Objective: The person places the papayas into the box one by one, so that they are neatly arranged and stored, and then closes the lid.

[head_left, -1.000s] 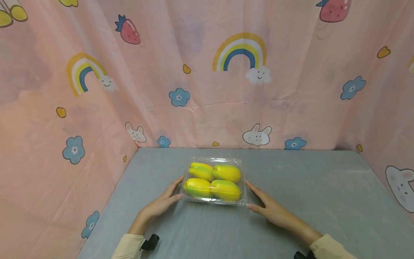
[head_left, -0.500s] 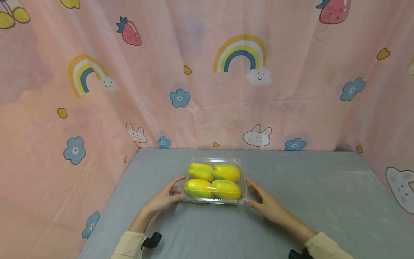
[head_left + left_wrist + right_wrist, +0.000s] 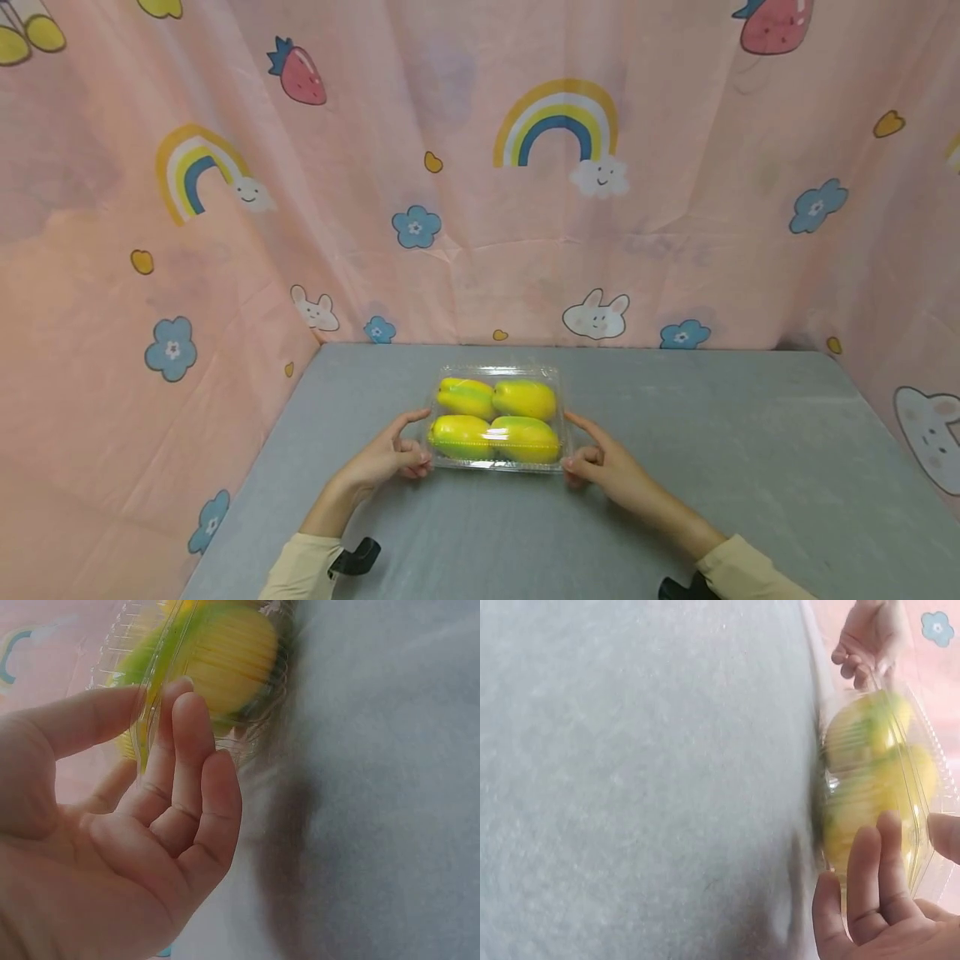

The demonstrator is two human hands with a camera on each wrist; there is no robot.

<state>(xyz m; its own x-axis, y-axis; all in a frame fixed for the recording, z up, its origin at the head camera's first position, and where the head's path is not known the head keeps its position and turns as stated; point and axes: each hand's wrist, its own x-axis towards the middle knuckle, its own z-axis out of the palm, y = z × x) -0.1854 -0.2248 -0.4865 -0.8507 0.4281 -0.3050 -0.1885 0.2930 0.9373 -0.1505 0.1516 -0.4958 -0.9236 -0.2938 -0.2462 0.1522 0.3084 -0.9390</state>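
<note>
A clear plastic clamshell box point(image 3: 495, 468) lies closed on the table, with several yellow-green mangoes point(image 3: 525, 439) inside. At its left side my left hand point(image 3: 386, 458) pinches the rim between thumb and curled fingers, while the index finger reaches along the side. My right hand point(image 3: 611, 467) does the same at the right side, thumb and fingers at the near corner. In the left wrist view the thumb point(image 3: 97, 716) and fingertips meet across the clear rim. The right wrist view has the fingers point(image 3: 866, 877) around the box's edge, the thumb partly cut off.
The grey table point(image 3: 712, 450) extends around the box on all sides. Behind it and at both sides hangs a pink curtain point(image 3: 480, 275) printed with rainbows, rabbits and flowers. Black wrist cameras point(image 3: 356, 557) sit at both cuffs.
Both hands have closed from straight fingers beside the box to pinching its rim near the front corners. The right hand has shifted slightly left. The box has barely moved.
</note>
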